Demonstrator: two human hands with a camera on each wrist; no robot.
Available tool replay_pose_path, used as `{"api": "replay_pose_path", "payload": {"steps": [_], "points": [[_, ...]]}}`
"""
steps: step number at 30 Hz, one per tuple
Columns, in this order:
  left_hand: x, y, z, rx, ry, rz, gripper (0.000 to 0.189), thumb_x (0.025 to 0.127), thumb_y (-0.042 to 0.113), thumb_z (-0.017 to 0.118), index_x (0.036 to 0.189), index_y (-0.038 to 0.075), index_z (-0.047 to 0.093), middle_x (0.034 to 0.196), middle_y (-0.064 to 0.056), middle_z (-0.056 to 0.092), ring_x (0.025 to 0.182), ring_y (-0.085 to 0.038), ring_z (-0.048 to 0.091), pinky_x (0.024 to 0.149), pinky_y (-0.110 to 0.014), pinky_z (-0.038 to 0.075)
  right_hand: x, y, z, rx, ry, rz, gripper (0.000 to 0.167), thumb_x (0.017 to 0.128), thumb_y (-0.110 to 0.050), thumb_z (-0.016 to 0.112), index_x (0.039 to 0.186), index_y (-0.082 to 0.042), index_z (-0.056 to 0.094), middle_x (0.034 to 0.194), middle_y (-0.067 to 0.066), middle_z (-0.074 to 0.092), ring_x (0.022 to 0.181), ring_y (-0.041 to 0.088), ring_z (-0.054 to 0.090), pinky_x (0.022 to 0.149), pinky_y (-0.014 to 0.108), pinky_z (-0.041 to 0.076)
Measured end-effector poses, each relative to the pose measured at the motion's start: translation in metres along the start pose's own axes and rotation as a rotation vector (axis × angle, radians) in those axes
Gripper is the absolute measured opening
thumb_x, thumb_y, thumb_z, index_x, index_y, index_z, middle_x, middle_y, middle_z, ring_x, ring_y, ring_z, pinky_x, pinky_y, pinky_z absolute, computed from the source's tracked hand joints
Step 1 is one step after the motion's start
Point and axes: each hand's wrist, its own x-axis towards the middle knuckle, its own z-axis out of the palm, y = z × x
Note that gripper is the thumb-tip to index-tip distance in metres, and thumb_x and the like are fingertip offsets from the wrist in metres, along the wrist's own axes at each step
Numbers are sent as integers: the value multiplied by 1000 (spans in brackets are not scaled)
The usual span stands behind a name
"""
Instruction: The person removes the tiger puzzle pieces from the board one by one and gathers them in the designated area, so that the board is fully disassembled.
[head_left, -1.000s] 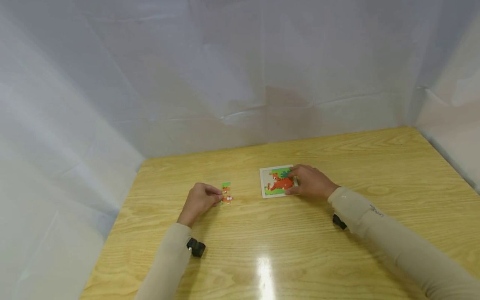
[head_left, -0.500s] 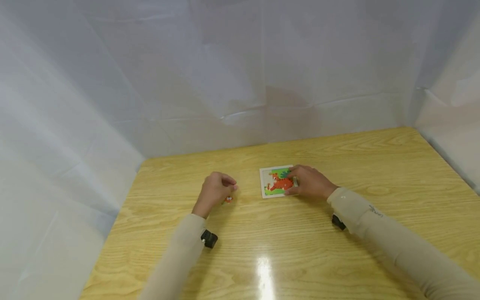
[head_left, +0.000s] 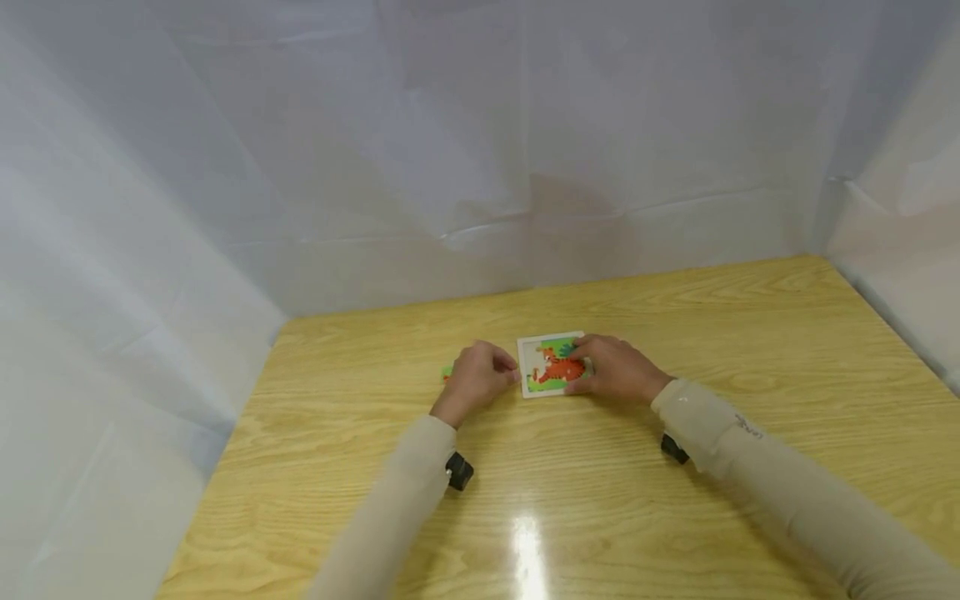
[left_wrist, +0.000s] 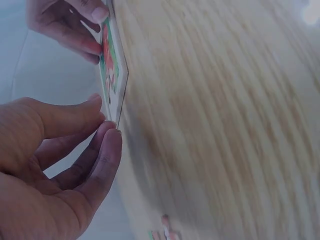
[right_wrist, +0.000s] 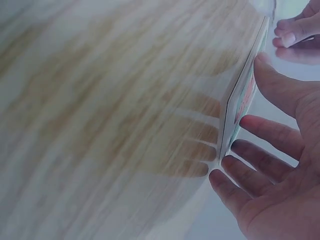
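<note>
A small square jigsaw puzzle (head_left: pixel 558 369) in a pale frame lies on the table, with an orange tiger on green. My right hand (head_left: pixel 618 367) holds its right part. In the right wrist view the thumb (right_wrist: pixel 270 82) reaches the board's side, and the spread fingers meet its face and edge. My left hand (head_left: pixel 480 375) is at the frame's left edge, fingertips drawn together. I cannot tell whether a piece sits between them. Loose puzzle piece (left_wrist: pixel 167 232) colours, orange, white and green, show low in the left wrist view. A green-and-red piece (head_left: pixel 447 372) peeks out behind my left hand.
The wooden table (head_left: pixel 637 500) runs beneath both arms, with a bright reflection near the front. White sheeting (head_left: pixel 405 167) hangs behind the table and along both sides. Each sleeved wrist carries a small black camera (head_left: pixel 459 471).
My left hand has moved right from the loose pieces to the puzzle frame's left edge. The right hand stays on the puzzle, almost still.
</note>
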Motion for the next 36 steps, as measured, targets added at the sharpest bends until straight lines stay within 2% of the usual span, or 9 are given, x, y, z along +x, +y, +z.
{"api": "replay_pose_path", "payload": {"steps": [10,22,36], "points": [[5,4,13,-3,-60,21,14,91,10,77,102,2,77,94,-7,73,85,-17,65,77,-34,55,1,-3,4,-29,11,-58,51,87,-34,82,122,2,71,138,24,58,127,41,55,105,55,43],[8,7,19,29,-60,10,13,88,13,81,98,5,77,89,-3,70,81,-14,62,74,-31,53,2,-6,7,-36,15,-64,49,88,-34,80,122,1,71,138,23,59,127,42,55,105,56,43],[8,8,18,-5,-70,-7,12,87,10,81,95,4,76,86,-2,68,78,-14,61,73,-31,52,0,-11,7,-57,19,-70,44,89,-32,80,117,1,73,137,23,60,127,41,55,103,61,42]]}}
